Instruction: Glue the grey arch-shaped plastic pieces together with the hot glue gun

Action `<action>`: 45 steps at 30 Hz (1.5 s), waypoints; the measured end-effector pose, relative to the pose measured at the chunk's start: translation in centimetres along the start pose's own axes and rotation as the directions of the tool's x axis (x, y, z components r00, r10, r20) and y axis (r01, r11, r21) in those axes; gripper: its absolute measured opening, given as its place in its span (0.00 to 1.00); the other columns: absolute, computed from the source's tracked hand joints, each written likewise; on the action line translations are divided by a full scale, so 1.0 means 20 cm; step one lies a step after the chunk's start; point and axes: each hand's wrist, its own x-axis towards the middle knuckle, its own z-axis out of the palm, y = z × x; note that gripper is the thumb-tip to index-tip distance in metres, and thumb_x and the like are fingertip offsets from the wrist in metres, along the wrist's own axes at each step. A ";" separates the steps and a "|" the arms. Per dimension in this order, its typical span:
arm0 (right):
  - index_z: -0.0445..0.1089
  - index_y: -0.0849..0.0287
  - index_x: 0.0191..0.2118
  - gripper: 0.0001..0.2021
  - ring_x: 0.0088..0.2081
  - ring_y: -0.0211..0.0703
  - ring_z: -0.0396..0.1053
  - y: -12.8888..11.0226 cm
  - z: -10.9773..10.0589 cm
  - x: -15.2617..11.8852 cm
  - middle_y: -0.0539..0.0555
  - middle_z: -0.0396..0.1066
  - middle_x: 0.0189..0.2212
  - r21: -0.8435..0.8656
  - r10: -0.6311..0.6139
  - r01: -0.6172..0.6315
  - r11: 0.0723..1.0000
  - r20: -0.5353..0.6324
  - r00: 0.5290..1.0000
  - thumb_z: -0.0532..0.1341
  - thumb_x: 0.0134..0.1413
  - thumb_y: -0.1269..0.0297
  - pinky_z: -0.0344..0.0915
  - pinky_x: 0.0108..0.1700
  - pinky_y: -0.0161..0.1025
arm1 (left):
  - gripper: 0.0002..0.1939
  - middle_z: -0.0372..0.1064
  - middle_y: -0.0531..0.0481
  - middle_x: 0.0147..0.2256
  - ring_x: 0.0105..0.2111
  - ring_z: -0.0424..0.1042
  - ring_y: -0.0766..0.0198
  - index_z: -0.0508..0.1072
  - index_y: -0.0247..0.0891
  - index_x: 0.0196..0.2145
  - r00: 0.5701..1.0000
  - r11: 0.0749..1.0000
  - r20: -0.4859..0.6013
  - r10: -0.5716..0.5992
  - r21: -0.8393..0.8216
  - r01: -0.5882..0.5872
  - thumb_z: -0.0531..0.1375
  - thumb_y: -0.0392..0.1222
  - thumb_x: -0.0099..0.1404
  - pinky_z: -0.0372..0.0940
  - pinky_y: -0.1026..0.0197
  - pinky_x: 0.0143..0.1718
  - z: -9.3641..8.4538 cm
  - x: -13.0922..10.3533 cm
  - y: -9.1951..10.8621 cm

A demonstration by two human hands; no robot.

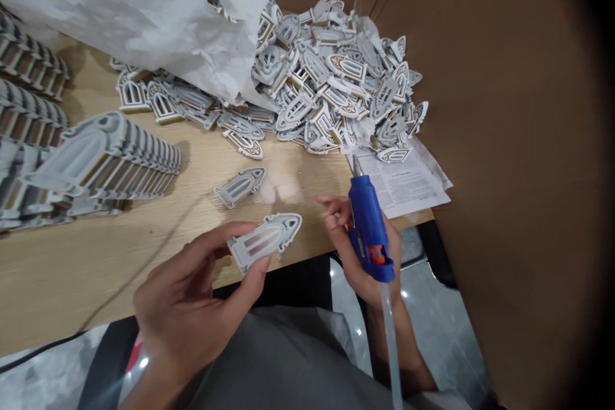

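The left grip [187, 298] is closed around a grey arched piece [264, 242], pinching it between thumb and fingers above the near edge of the worktop [43, 288]. The right grip [356, 272] is wrapped around a blue glue gun [369, 214], whose nozzle [357, 166] points to the far side; whether its trigger is pressed, I cannot tell. A translucent glue stick [390, 339] comes out from its near end. Just beyond the held piece, another arched piece [240, 187] lies alone. If the gun turns to the left carelessly, the nozzle, probably hot, could burn the left fingers, because they are near the piece's edges. Glue might also drip on the printed paper [408, 182] at the right, since the nozzle is close to it. Farther, a loose heap [331, 83] spreads beside white wrapping [144, 6]; a bump could make its pieces slide. At the left, the leaning stack [129, 154] might fall if an elbow pushes it.
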 end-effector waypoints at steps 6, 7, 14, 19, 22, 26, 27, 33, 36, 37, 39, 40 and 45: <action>0.65 0.52 0.37 0.13 0.34 0.41 0.76 -0.07 0.05 -0.01 0.54 0.80 0.44 0.127 0.106 -0.126 0.984 0.155 0.982 0.70 0.69 0.63 0.76 0.35 0.39 | 0.21 0.83 0.52 0.44 0.42 0.84 0.58 0.82 0.48 0.53 0.994 0.995 0.062 0.087 0.042 -0.089 0.71 0.31 0.64 0.80 0.56 0.47 0.01 0.01 -0.01; 0.64 0.52 0.37 0.14 0.32 0.39 0.75 -0.07 0.06 -0.01 0.53 0.80 0.42 0.137 0.104 -0.126 0.983 0.157 0.982 0.71 0.68 0.63 0.75 0.34 0.39 | 0.21 0.83 0.52 0.44 0.42 0.83 0.58 0.82 0.49 0.53 0.989 0.990 0.084 0.119 0.063 -0.124 0.71 0.31 0.65 0.80 0.56 0.46 0.01 0.02 -0.01; 0.64 0.53 0.36 0.16 0.30 0.37 0.75 -0.07 0.09 0.04 0.51 0.80 0.40 0.129 0.162 -0.182 0.975 0.151 0.975 0.73 0.66 0.61 0.77 0.32 0.36 | 0.23 0.80 0.50 0.45 0.43 0.82 0.58 0.79 0.48 0.55 0.898 0.843 0.174 0.403 0.312 -0.439 0.70 0.29 0.66 0.76 0.55 0.49 -0.01 0.11 0.00; 0.63 0.52 0.37 0.16 0.30 0.37 0.76 -0.05 0.10 0.06 0.51 0.79 0.41 0.140 0.133 -0.148 0.979 0.107 0.985 0.72 0.67 0.58 0.76 0.32 0.37 | 0.22 0.80 0.47 0.47 0.46 0.80 0.50 0.77 0.51 0.57 0.885 0.784 0.171 0.433 0.413 -0.463 0.70 0.33 0.69 0.75 0.45 0.52 -0.02 0.19 -0.02; 0.64 0.53 0.38 0.15 0.29 0.36 0.72 -0.01 0.07 0.06 0.49 0.76 0.38 0.100 0.160 -0.170 0.980 0.098 0.982 0.71 0.68 0.57 0.72 0.31 0.37 | 0.20 0.80 0.44 0.48 0.49 0.79 0.45 0.76 0.51 0.57 0.891 0.735 0.148 0.429 0.517 -0.439 0.70 0.37 0.70 0.72 0.38 0.56 -0.03 0.25 -0.04; 0.65 0.52 0.39 0.14 0.28 0.36 0.69 0.06 0.02 0.04 0.48 0.75 0.36 0.088 0.177 -0.186 0.979 0.094 0.980 0.71 0.68 0.58 0.68 0.30 0.37 | 0.17 0.80 0.44 0.47 0.51 0.78 0.43 0.77 0.50 0.55 0.903 0.707 0.111 0.415 0.586 -0.397 0.69 0.39 0.71 0.70 0.36 0.56 -0.04 0.31 -0.10; 0.65 0.52 0.39 0.14 0.28 0.36 0.69 0.07 0.01 0.03 0.48 0.75 0.36 0.092 0.179 -0.188 0.978 0.091 0.980 0.71 0.68 0.58 0.67 0.30 0.37 | 0.16 0.80 0.44 0.47 0.51 0.78 0.43 0.77 0.50 0.55 0.904 0.706 0.104 0.415 0.590 -0.391 0.69 0.40 0.71 0.70 0.36 0.56 -0.04 0.31 -0.11; 0.66 0.52 0.39 0.14 0.27 0.36 0.67 0.11 -0.01 0.02 0.48 0.73 0.35 0.102 0.223 -0.227 0.969 0.053 0.973 0.72 0.67 0.57 0.64 0.29 0.37 | 0.14 0.80 0.44 0.48 0.51 0.78 0.44 0.77 0.50 0.53 0.916 0.735 0.074 0.393 0.574 -0.362 0.69 0.39 0.71 0.69 0.36 0.57 -0.02 0.32 -0.16; 0.66 0.52 0.39 0.14 0.28 0.36 0.67 0.12 -0.01 0.02 0.47 0.73 0.35 0.128 0.240 -0.246 0.961 0.060 0.969 0.72 0.68 0.58 0.63 0.28 0.36 | 0.13 0.79 0.45 0.47 0.50 0.79 0.45 0.77 0.49 0.52 0.920 0.744 0.070 0.386 0.567 -0.355 0.69 0.40 0.71 0.69 0.37 0.57 -0.01 0.32 -0.17; 0.66 0.52 0.39 0.14 0.29 0.36 0.67 0.12 -0.01 0.02 0.47 0.72 0.35 0.138 0.241 -0.247 0.959 0.065 0.968 0.72 0.68 0.58 0.62 0.28 0.36 | 0.13 0.79 0.45 0.47 0.50 0.79 0.46 0.77 0.49 0.51 0.921 0.746 0.069 0.384 0.565 -0.353 0.69 0.41 0.71 0.69 0.38 0.58 0.00 0.33 -0.17; 0.67 0.52 0.39 0.13 0.30 0.36 0.68 0.13 -0.01 0.02 0.47 0.72 0.35 0.147 0.240 -0.247 0.958 0.068 0.968 0.73 0.68 0.59 0.60 0.27 0.35 | 0.11 0.80 0.44 0.46 0.50 0.79 0.46 0.77 0.48 0.51 0.921 0.746 0.065 0.385 0.565 -0.352 0.68 0.41 0.72 0.69 0.38 0.59 0.00 0.33 -0.17; 0.67 0.52 0.39 0.13 0.30 0.36 0.68 0.13 -0.01 0.02 0.47 0.72 0.35 0.146 0.242 -0.250 0.957 0.070 0.968 0.73 0.68 0.59 0.60 0.27 0.35 | 0.11 0.80 0.44 0.47 0.50 0.79 0.46 0.77 0.47 0.51 0.923 0.748 0.065 0.379 0.566 -0.347 0.68 0.41 0.72 0.69 0.37 0.59 0.00 0.33 -0.17; 0.67 0.51 0.39 0.13 0.27 0.36 0.65 0.11 -0.02 0.02 0.46 0.73 0.33 0.139 0.288 -0.295 0.945 0.067 0.955 0.72 0.69 0.58 0.60 0.27 0.36 | 0.10 0.80 0.38 0.46 0.49 0.78 0.42 0.77 0.41 0.49 0.940 0.774 0.043 0.340 0.554 -0.306 0.67 0.44 0.72 0.70 0.35 0.57 0.01 0.33 -0.15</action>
